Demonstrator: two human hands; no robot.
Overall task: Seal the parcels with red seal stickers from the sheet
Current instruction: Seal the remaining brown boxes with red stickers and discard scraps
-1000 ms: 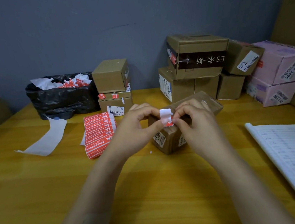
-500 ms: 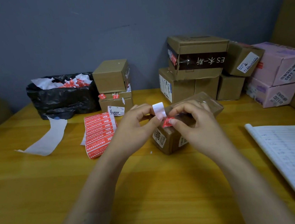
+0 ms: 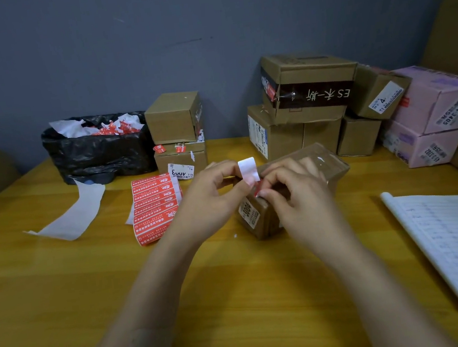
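Note:
A small brown parcel (image 3: 259,215) with a "3004" label lies on the wooden table (image 3: 238,302) in the middle, wrapped in clear tape. My left hand (image 3: 210,195) pinches a white backing strip (image 3: 248,169) just above the parcel's near corner. My right hand (image 3: 296,191) pinches a red seal sticker (image 3: 257,192), of which only a sliver shows under the fingertips, at the parcel's top edge. The sheet of red seal stickers (image 3: 155,207) lies flat to the left of my left hand.
A black bag (image 3: 95,155) of sticker scraps sits at the back left, with a loose white backing strip (image 3: 74,212) before it. Two stacked brown boxes (image 3: 178,133) stand behind the sheet. Brown and pink boxes (image 3: 358,108) pile up at the back right. An open notebook (image 3: 456,249) lies at the right.
The red sticker has come away from the white backing. My right hand has lowered it onto the parcel's top corner while my left hand holds the backing a little higher.

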